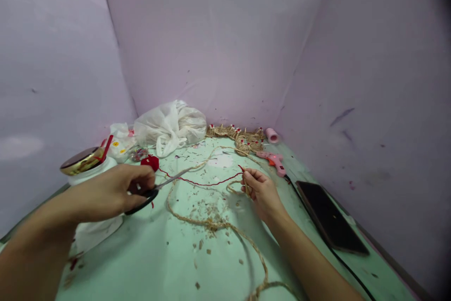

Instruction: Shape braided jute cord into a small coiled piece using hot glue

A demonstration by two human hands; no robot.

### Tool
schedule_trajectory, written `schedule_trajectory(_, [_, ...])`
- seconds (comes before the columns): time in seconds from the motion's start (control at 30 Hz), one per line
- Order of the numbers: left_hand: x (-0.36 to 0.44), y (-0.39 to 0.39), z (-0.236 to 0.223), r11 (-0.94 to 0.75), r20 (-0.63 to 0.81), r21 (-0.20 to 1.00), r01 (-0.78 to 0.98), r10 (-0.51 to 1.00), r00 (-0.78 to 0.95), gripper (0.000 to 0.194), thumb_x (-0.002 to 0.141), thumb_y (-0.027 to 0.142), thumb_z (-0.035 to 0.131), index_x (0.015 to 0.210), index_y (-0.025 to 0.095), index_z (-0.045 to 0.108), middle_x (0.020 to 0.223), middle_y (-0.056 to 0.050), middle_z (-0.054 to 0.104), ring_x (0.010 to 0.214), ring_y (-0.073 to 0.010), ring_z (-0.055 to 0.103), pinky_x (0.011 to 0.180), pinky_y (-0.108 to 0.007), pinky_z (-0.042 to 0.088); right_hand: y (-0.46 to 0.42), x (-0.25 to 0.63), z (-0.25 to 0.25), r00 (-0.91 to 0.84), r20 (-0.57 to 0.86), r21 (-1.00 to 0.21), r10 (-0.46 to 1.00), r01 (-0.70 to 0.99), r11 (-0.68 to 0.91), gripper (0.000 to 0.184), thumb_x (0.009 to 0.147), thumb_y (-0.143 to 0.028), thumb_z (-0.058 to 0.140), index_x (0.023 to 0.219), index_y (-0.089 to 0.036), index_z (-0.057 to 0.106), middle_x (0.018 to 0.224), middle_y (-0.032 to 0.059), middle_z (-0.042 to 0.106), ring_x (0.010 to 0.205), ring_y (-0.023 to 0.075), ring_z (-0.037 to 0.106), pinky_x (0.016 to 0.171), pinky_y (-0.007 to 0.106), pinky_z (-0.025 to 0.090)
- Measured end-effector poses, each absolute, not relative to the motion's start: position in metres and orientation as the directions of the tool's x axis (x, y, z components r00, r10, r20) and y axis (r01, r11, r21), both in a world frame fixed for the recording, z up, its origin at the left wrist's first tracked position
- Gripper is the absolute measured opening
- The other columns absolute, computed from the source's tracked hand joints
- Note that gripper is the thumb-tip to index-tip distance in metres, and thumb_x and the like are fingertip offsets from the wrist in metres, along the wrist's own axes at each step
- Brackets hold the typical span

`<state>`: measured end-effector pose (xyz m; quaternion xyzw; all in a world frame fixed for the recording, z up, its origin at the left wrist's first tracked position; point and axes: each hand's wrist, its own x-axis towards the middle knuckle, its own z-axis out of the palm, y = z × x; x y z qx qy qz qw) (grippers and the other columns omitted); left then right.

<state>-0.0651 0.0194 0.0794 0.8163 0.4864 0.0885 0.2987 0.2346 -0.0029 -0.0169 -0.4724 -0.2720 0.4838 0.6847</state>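
Note:
My left hand grips black-handled scissors, blades pointing right over the red thread. The thread runs from a red spool across the green table to my right hand, which pinches its end together with a piece of jute twine. The twine loops over the table and trails off toward the near edge.
A white jar with a gold lid stands at the left. Behind are a white plastic bag, finished jute pieces, a pink roll and a pink glue gun. A dark phone lies at the right. Purple walls enclose the table.

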Motion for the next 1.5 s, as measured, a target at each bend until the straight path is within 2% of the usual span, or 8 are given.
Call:
schedule_trajectory(0.07, [-0.046, 0.018, 0.070, -0.154, -0.164, 0.855, 0.496, 0.827, 0.539, 0.022, 0.063, 0.030, 0.063, 0.077, 0.018, 0.049, 0.066, 0.000, 0.058, 0.056, -0.0129, 0.053, 0.047, -0.020, 0.030, -0.004, 0.231, -0.017, 0.378, -0.092, -0.892, 0.921, -0.443, 0.093, 0.035, 0.044, -0.033, 0.082, 0.067, -0.016, 0.062, 0.054, -0.0045, 0.057, 0.049, 0.0088, 0.051, 0.049, 0.022, 0.044])
schedule_trajectory(0.13, [-0.021, 0.015, 0.053, 0.054, -0.162, 0.979, 0.194, 0.786, 0.597, 0.040, 0.058, 0.031, 0.069, 0.089, 0.018, 0.048, 0.074, -0.004, 0.062, 0.056, -0.0145, 0.056, 0.046, -0.020, 0.031, -0.005, 0.228, -0.017, 0.366, -0.097, -0.875, 0.925, -0.475, 0.096, 0.035, 0.044, -0.034, 0.082, 0.067, -0.016, 0.062, 0.055, -0.0048, 0.056, 0.049, 0.0085, 0.052, 0.050, 0.022, 0.044])
schedule_trajectory(0.23, [0.014, 0.005, 0.026, 0.316, -0.221, 0.946, -0.068, 0.787, 0.576, 0.061, 0.057, 0.036, 0.072, 0.109, 0.016, 0.047, 0.071, -0.005, 0.063, 0.049, -0.0096, 0.052, 0.044, -0.018, 0.029, -0.007, 0.224, -0.018, 0.343, -0.100, -0.858, 0.934, -0.505, 0.094, 0.035, 0.044, -0.033, 0.083, 0.066, -0.016, 0.062, 0.053, -0.0052, 0.056, 0.048, 0.0076, 0.051, 0.050, 0.021, 0.044])
schedule_trajectory(0.33, [0.034, -0.009, 0.005, 0.394, -0.220, 0.895, -0.207, 0.796, 0.564, 0.054, 0.061, 0.042, 0.068, 0.103, 0.011, 0.053, 0.063, -0.004, 0.060, 0.048, -0.0105, 0.053, 0.043, -0.018, 0.031, -0.008, 0.223, -0.018, 0.328, -0.100, -0.848, 0.939, -0.522, 0.092, 0.034, 0.045, -0.033, 0.083, 0.066, -0.016, 0.062, 0.052, -0.0052, 0.056, 0.046, 0.0074, 0.050, 0.051, 0.022, 0.044])
schedule_trajectory(0.47, [0.044, -0.022, -0.008, 0.394, -0.229, 0.909, -0.140, 0.750, 0.621, 0.046, 0.066, 0.043, 0.063, 0.096, 0.008, 0.058, 0.061, -0.006, 0.060, 0.045, -0.0117, 0.055, 0.038, -0.017, 0.030, -0.006, 0.225, -0.019, 0.345, -0.096, -0.838, 0.934, -0.534, 0.111, 0.036, 0.043, -0.033, 0.083, 0.066, -0.016, 0.061, 0.054, -0.0053, 0.056, 0.047, 0.0073, 0.050, 0.049, 0.021, 0.042])
schedule_trajectory(0.77, [0.056, -0.029, -0.016, 0.427, -0.280, 0.899, -0.100, 0.734, 0.619, 0.051, 0.051, 0.022, 0.066, 0.099, 0.008, 0.056, 0.068, -0.008, 0.064, 0.058, -0.0190, 0.063, 0.041, -0.020, 0.043, -0.012, 0.213, -0.022, 0.361, -0.072, -0.864, 0.930, -0.489, 0.122, 0.034, 0.048, -0.034, 0.082, 0.069, -0.016, 0.063, 0.054, -0.0054, 0.055, 0.046, 0.0060, 0.045, 0.046, 0.020, 0.035])
schedule_trajectory(1.2, [0.066, -0.028, -0.017, 0.415, -0.275, 0.903, -0.109, 0.756, 0.594, 0.045, 0.045, 0.013, 0.064, 0.089, 0.012, 0.055, 0.067, -0.006, 0.065, 0.060, -0.0176, 0.062, 0.051, -0.026, 0.052, -0.022, 0.194, -0.029, 0.327, -0.021, -0.913, 0.945, -0.392, 0.116, 0.024, 0.057, -0.034, 0.076, 0.067, -0.017, 0.062, 0.055, -0.0050, 0.053, 0.047, 0.0072, 0.042, 0.045, 0.020, 0.032])
schedule_trajectory(1.5, [0.074, -0.033, -0.020, 0.397, -0.247, 0.908, -0.131, 0.762, 0.598, 0.042, 0.048, 0.010, 0.061, 0.088, 0.014, 0.049, 0.061, -0.002, 0.063, 0.047, -0.0122, 0.058, 0.045, -0.022, 0.047, -0.029, 0.189, -0.024, 0.354, -0.028, -0.935, 0.935, -0.340, 0.102, 0.023, 0.061, -0.033, 0.073, 0.071, -0.016, 0.061, 0.051, -0.0067, 0.050, 0.043, 0.0067, 0.041, 0.043, 0.020, 0.034])
